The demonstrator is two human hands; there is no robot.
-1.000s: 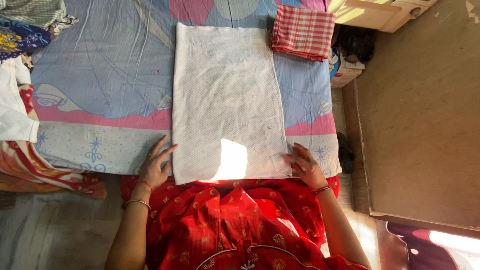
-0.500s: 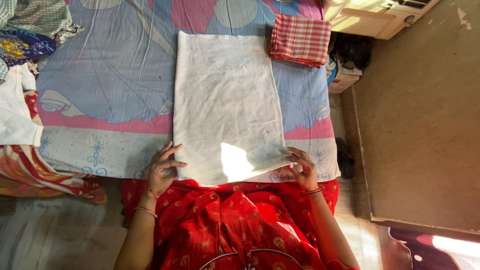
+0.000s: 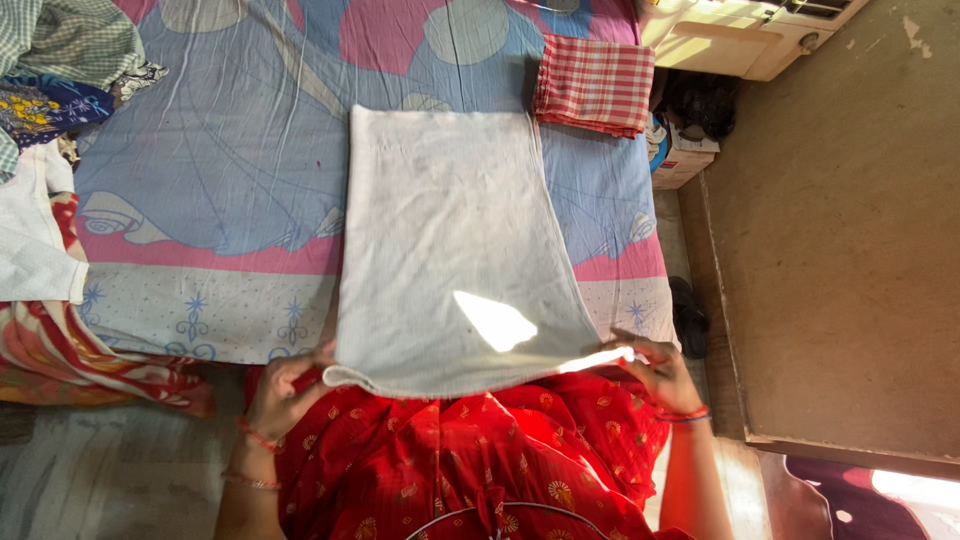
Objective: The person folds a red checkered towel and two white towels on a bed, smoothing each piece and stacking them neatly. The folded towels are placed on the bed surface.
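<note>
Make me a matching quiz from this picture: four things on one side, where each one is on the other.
Things:
1. white towel
2. red checked cloth
3. left hand
4. cardboard box

Places:
A. on the floor beside the bed
B. at the towel's near left corner
C. folded at the bed's far right
D. spread over the bedsheet

Pairs: 1-D, 2-C, 3-B, 4-A

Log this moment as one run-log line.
left hand: grips near corner of white cloth | right hand: grips other near corner | cloth: near edge lifted off bed | folded red checked cloth: far right
</note>
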